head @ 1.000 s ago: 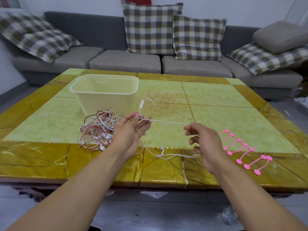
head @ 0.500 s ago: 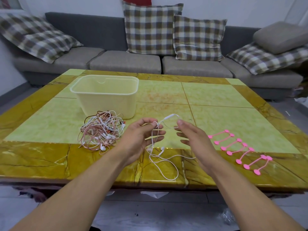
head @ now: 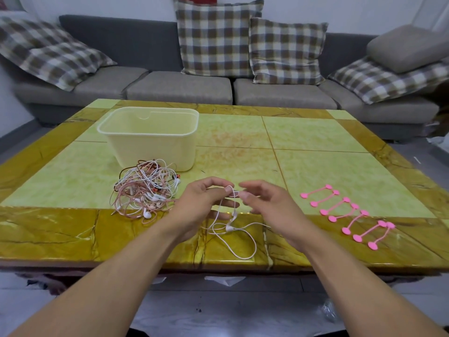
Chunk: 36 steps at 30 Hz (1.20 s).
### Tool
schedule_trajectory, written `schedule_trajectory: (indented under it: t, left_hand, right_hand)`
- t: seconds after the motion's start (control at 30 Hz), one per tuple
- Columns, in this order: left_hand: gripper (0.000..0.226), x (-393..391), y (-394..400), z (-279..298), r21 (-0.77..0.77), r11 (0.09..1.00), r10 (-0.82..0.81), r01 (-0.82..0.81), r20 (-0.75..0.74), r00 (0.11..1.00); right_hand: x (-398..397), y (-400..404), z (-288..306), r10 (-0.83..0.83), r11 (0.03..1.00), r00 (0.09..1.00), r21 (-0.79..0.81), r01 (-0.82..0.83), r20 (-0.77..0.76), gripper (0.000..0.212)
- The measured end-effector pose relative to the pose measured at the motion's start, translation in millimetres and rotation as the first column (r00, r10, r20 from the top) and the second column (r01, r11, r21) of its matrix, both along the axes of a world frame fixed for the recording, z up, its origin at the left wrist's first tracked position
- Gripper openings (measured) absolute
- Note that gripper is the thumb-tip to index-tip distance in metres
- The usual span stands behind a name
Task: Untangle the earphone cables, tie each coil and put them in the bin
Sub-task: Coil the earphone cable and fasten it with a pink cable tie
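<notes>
You've got a grey sofa (head: 179, 86) with checked cushions (head: 216, 37) along the back, and in front of it the big green and yellow table (head: 315, 147) where everything sits. On the far left part of the table stands the pale yellow bin (head: 155, 144), open top, nothing visible inside it. Just in front of the bin, touching or nearly touching its near wall, is the messy pile of earphones (head: 145, 190), white and pinkish cords all knotted up together. Over on the right side you have a row of pink ties (head: 345, 212) laid out flat, well apart from the pile. Your two hands are close together above the near edge of the table, between the pile and the ties. Your left hand (head: 201, 205) has its thumb and fingers curled, pinching one white cable (head: 233, 229) that hangs down from the fingers and loops loosely on the table edge, earbuds dangling in the loop. Your right hand (head: 267, 205) sits right beside it, fingertip at the same bit of cable, though I can't tell if it's really gripping.
</notes>
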<state>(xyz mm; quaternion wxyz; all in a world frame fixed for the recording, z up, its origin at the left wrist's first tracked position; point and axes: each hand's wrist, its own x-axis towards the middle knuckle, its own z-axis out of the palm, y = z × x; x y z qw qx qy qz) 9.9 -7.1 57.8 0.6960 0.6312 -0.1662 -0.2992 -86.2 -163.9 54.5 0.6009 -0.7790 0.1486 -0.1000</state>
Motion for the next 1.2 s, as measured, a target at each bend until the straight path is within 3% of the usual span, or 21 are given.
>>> schedule_trajectory:
  t: [0.17,0.27,0.37,0.5,0.63,0.73,0.8,0.87,0.97,1.07,1.2]
  left_hand:
    - [0.006,4,-3,1,-0.107,0.991,0.075,-0.083,-0.076,0.994]
    - [0.009,9,-2,4,-0.241,0.951,0.133,-0.194,-0.246,0.960]
    - [0.012,12,-2,5,-0.316,0.907,0.147,-0.278,-0.383,0.912]
    - [0.025,15,-2,7,-0.401,0.868,0.064,-0.295,-0.498,0.865]
    - [0.048,12,4,12,-0.463,0.865,-0.091,-0.194,-0.524,0.847]
    - [0.041,7,2,12,-0.325,0.945,-0.084,-0.038,-0.353,0.932]
    - [0.035,2,-1,8,-0.011,0.998,-0.064,0.064,-0.016,0.998]
    - [0.045,-3,-1,0,0.211,0.975,-0.131,0.076,0.260,0.957]
    - [0.046,-4,1,-7,0.303,0.953,-0.139,-0.005,0.450,0.882]
    - [0.047,-1,1,-8,0.230,0.971,-0.066,-0.065,0.519,0.852]
    - [0.045,1,2,0,0.083,0.995,0.021,-0.055,0.361,0.932]
  right_hand:
    - [1,-1,0,-0.101,0.994,0.995,-0.037,0.101,0.007,0.012]
    - [-1,-1,5,-0.100,0.990,0.995,0.104,0.099,0.011,0.017]
    - [-3,1,12,-0.137,0.986,0.991,0.096,0.136,0.003,0.021]
    - [-2,2,14,-0.289,0.951,0.955,0.139,0.278,0.067,0.021]
    - [0,-1,14,-0.464,0.865,0.879,0.272,0.422,0.110,0.023]
    - [-1,-7,15,-0.535,0.781,0.836,0.448,0.435,0.120,0.023]
    - [-2,-10,18,-0.550,0.727,0.822,0.568,0.385,0.147,0.024]
    - [-4,-11,22,-0.540,0.696,0.829,0.630,0.343,0.145,0.023]
    - [-6,-15,24,-0.499,0.696,0.860,0.641,0.324,0.108,0.021]
    - [-5,-15,24,-0.474,0.694,0.874,0.657,0.293,0.110,0.028]
    - [-4,-18,23,-0.421,0.596,0.904,0.773,0.217,0.071,0.038]
